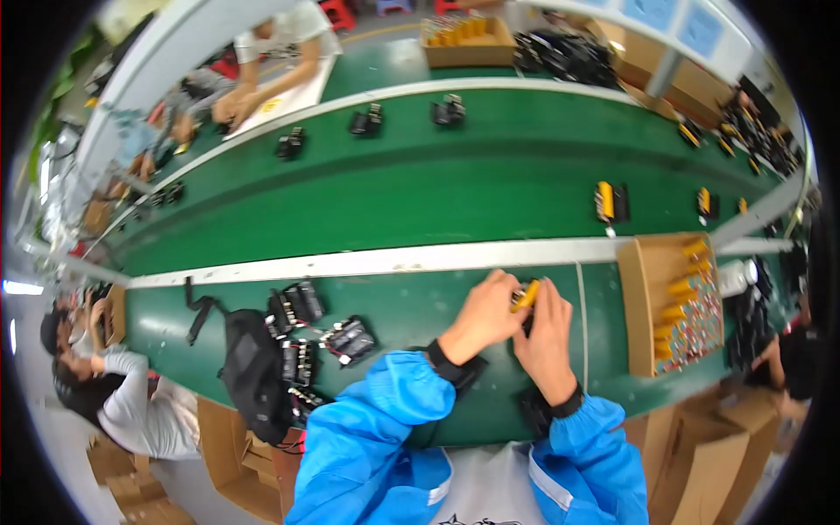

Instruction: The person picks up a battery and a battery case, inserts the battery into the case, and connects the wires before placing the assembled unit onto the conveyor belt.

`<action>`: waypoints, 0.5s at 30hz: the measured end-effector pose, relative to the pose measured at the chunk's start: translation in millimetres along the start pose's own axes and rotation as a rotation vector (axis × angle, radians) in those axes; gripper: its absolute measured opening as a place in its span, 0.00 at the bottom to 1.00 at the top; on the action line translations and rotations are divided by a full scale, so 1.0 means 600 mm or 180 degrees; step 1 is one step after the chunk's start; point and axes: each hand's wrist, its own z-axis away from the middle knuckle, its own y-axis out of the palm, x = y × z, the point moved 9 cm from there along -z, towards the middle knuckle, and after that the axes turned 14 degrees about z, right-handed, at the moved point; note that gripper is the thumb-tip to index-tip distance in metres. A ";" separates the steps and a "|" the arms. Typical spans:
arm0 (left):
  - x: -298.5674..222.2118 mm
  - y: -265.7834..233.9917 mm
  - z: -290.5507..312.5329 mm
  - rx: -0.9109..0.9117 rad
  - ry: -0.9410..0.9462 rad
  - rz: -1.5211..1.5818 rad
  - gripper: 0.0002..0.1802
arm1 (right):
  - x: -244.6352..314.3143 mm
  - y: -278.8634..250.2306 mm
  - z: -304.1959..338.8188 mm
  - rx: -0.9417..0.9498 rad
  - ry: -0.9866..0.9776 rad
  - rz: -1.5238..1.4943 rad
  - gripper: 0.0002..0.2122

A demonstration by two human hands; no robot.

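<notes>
My left hand [486, 311] and my right hand [544, 341] meet above the green bench, with fingers closed around a small yellow cylindrical part [526, 296]. Something dark shows below the yellow part, between my hands, mostly hidden by my fingers. Beneath my left wrist lies a black piece [472, 374], partly covered by the forearm. Another dark piece [533, 411] rests beside my right wrist. To the left sit several black housings [348, 339] with metal contacts, grouped next to a black bag [252, 367].
A cardboard box [643, 306] of yellow cylinders with wires stands at right. Beyond a white rail [385, 261] runs a green belt [420, 192] carrying black housings, some with yellow parts. An open carton [704, 455] is at lower right. Other people work at left, far left and right.
</notes>
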 end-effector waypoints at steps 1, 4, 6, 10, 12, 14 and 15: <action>0.000 0.005 -0.006 0.0137 -0.0099 0.0150 0.20 | -0.007 0.002 0.003 0.0029 0.0063 0.0154 0.36; -0.003 0.008 -0.019 0.0303 -0.0293 0.0314 0.20 | -0.001 -0.015 0.001 0.0067 0.0030 0.0008 0.37; 0.003 0.012 -0.017 0.0450 -0.0377 0.0436 0.20 | 0.001 -0.013 -0.001 0.0092 0.0068 -0.0011 0.38; -0.007 0.026 -0.015 0.0431 0.0321 -0.0130 0.18 | -0.001 -0.008 -0.002 0.0110 -0.0073 -0.0051 0.36; 0.000 0.056 -0.015 0.0841 0.0790 -0.0701 0.19 | 0.005 -0.019 -0.005 0.0097 -0.0150 -0.0392 0.33; -0.014 0.061 -0.012 0.0895 0.0739 -0.1162 0.22 | -0.019 -0.048 0.009 0.0050 0.0047 -0.0459 0.30; -0.041 0.049 -0.005 0.0672 0.0432 -0.1305 0.24 | -0.029 -0.074 0.021 0.0063 0.0023 -0.0540 0.27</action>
